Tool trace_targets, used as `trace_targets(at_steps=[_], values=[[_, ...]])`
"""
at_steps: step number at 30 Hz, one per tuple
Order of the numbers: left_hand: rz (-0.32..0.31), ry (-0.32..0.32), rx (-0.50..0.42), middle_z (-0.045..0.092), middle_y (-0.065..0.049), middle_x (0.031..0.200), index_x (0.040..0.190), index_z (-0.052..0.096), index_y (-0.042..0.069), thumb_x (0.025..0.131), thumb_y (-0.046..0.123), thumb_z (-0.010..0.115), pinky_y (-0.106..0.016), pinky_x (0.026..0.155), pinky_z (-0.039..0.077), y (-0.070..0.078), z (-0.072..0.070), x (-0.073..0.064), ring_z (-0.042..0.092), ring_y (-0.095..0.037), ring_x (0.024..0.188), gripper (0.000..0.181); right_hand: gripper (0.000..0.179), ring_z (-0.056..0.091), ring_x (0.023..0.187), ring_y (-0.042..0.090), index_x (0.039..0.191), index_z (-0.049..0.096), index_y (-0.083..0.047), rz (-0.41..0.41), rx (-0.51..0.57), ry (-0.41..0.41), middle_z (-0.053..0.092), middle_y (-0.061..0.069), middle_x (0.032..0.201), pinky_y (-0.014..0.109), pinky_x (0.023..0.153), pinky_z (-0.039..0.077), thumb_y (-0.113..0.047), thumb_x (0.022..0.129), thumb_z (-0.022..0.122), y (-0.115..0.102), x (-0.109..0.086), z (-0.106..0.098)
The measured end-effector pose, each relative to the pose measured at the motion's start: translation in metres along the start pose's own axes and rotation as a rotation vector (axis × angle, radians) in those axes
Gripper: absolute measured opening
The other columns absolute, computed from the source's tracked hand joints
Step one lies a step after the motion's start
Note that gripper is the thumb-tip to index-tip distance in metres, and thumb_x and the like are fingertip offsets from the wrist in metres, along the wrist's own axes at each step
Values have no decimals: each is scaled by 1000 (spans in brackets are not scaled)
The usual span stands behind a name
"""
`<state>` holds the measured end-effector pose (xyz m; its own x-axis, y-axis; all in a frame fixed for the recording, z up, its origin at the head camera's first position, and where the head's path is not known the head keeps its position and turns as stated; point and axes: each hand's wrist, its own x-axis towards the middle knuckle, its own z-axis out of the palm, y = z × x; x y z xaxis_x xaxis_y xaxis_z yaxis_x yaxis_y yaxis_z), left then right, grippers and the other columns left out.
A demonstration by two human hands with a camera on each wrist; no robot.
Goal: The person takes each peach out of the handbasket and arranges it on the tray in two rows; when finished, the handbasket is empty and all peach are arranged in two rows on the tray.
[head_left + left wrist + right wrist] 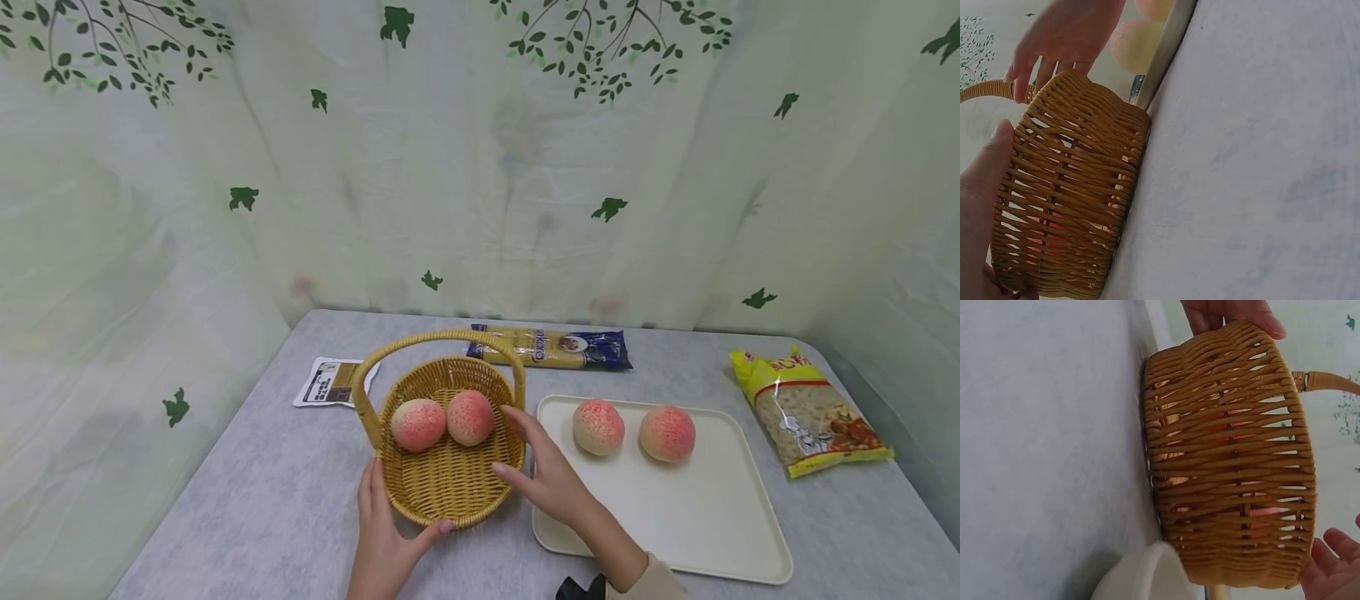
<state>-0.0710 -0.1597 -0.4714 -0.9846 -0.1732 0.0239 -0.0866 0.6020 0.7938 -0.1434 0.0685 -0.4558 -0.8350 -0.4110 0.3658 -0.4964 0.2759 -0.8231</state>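
Note:
A round wicker basket (450, 487) with a tall arched handle stands on the table, with two pink-and-cream peaches (418, 425) inside. My left hand (382, 533) grips its near left side, thumb at the front rim and fingers along the outer wall. My right hand (551, 479) is at the basket's right side with fingers spread, index fingertip right at the rim and nothing grasped. In the right wrist view, that hand's relaxed fingers (1335, 556) show beside the rim. Two more peaches (667, 433) lie on a cream tray (675, 533) to the right.
Behind the basket lies a blue-and-yellow pasta packet (551, 347). A white-and-brown pouch (327, 382) is at the back left, partly behind the handle. At the far right rests a yellow-edged clear bag (810, 408). A leaf-printed curtain (487, 208) hangs behind the table.

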Motion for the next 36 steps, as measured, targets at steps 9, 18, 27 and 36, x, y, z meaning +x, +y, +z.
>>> trace_targets(at_steps=[9,18,27,36], values=[[19,11,-4,0,-20,143,143,-3,3,64,47,77,-57,97,22,-1,0,0,11,-39,129,121,71,30,127,21,141,26,-12,59,-31,1,30,6,141,40,100,28,-24,83,66,-5,16,10],[14,-1,-8,-1,-20,144,143,-5,4,64,47,77,-57,96,21,0,-1,0,11,-39,129,121,74,28,127,18,141,27,-13,43,-63,18,29,1,141,46,98,29,-42,83,62,-7,26,16],[-6,-9,5,-2,-19,144,143,-5,4,64,49,76,-57,97,21,2,-2,0,10,-39,129,122,75,28,128,18,140,27,-12,86,-58,4,29,3,141,44,99,28,-31,80,68,-7,37,17],[19,6,3,-1,-20,144,143,-4,3,64,47,77,-58,96,22,-1,-1,0,10,-40,129,121,73,31,126,21,139,29,-15,123,-4,-27,33,4,140,43,98,30,-25,80,70,-7,47,18]])
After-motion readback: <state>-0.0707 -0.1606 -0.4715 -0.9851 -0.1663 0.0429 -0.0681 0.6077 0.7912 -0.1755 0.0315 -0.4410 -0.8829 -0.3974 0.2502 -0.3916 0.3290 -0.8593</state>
